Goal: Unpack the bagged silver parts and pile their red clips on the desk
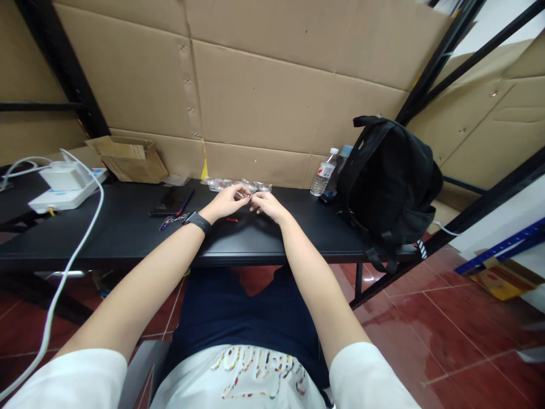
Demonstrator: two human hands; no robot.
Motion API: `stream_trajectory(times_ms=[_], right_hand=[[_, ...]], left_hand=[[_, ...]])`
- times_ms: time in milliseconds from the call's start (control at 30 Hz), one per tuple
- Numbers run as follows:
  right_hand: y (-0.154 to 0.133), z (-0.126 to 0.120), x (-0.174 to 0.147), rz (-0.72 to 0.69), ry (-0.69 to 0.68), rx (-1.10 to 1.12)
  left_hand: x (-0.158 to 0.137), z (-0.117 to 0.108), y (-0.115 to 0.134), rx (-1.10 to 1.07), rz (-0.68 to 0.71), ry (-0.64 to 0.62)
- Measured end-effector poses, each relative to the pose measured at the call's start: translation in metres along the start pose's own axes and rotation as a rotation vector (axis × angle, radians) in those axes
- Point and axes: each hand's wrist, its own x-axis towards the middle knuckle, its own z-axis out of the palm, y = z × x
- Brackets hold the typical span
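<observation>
Over the middle of the black table, my left hand [230, 201] and my right hand [267, 204] meet with their fingertips close together. Both hands are closed in a pinch. Whatever lies between the fingers is too small to make out. Just behind them, clear plastic packets [219, 184] with small contents lie along the back of the table. A small red loop-shaped item [232, 220] rests on the table below my left hand. Beside my left wrist is a bunch of keys [172, 220] with a colourful tag.
At the left stand a white power strip with an adapter [63, 190] and a cardboard box [134, 162]. A dark phone [168, 201] lies nearer. Water bottles [322, 176] and a black backpack [392, 182] occupy the right. A white cable [72, 255] hangs over the table's front edge.
</observation>
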Motion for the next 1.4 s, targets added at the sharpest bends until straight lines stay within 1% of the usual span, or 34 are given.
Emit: stream_trajectory(times_ms=[167, 333, 467, 633, 767, 833, 967, 1033, 1100, 1233, 1333, 1400], right_hand=[[-0.002, 0.000, -0.001, 0.004, 0.020, -0.012], [0.000, -0.001, 0.000, 0.008, 0.015, -0.039], [0.004, -0.002, 0.002, -0.016, 0.012, -0.098], [0.011, -0.004, 0.006, -0.049, -0.064, -0.266], [0.012, -0.005, 0.006, -0.064, -0.098, -0.334], [0.012, -0.006, 0.007, -0.066, -0.079, -0.376], [0.013, -0.009, 0.009, -0.069, 0.010, -0.454], [0.014, -0.010, 0.009, -0.071, 0.042, -0.455], [0.014, -0.010, 0.009, -0.074, 0.046, -0.446], [0.010, -0.008, 0.005, -0.107, -0.010, -0.373], [0.006, -0.005, 0.002, -0.152, -0.028, -0.289], [0.005, -0.005, 0.003, -0.173, -0.021, -0.278]], left_hand=[[-0.002, -0.001, -0.001, -0.017, 0.008, -0.029], [-0.005, -0.003, 0.005, -0.014, 0.007, -0.075], [-0.006, -0.004, 0.008, -0.024, 0.022, -0.112], [-0.005, -0.003, 0.004, -0.030, 0.058, -0.161], [-0.004, -0.002, -0.001, -0.002, 0.053, -0.191], [-0.004, -0.003, -0.002, 0.002, 0.028, -0.196], [-0.004, -0.005, -0.004, 0.050, -0.015, -0.197], [-0.003, -0.004, -0.004, 0.082, -0.017, -0.190], [-0.003, -0.003, -0.004, 0.133, 0.005, -0.180], [-0.002, -0.001, -0.003, 0.229, 0.061, -0.145], [-0.002, -0.002, -0.002, 0.239, 0.048, -0.140], [-0.001, -0.003, -0.002, 0.236, 0.047, -0.150]])
